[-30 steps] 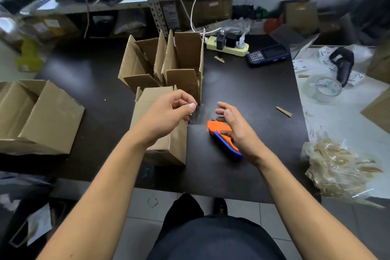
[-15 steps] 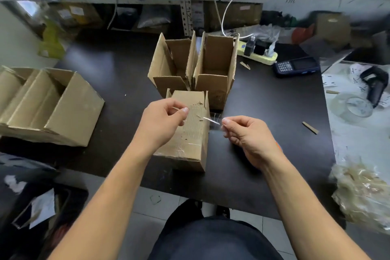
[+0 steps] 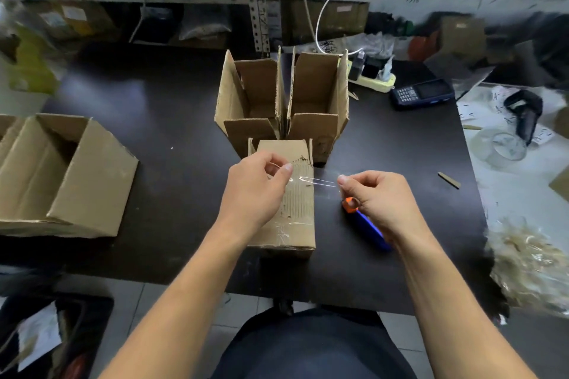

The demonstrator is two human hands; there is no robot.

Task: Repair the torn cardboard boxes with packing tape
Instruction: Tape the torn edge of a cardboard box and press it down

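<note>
A strip of clear tape (image 3: pixel 317 181) is stretched between both hands: the left hand (image 3: pixel 255 188) pinches one end over the torn box (image 3: pixel 292 203) lying on the dark tabletop (image 3: pixel 154 132), the right hand (image 3: pixel 375 194) pinches the other. Two open boxes (image 3: pixel 283 101) stand behind, a fourth (image 3: pixel 61 175) at left. What looks like an orange-and-blue dispenser (image 3: pixel 366 224) lies under the right wrist.

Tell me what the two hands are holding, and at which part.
A strip of clear packing tape, stretched over the torn cardboard box. The left hand pinches its left end, and the right hand pinches its right end.
</note>
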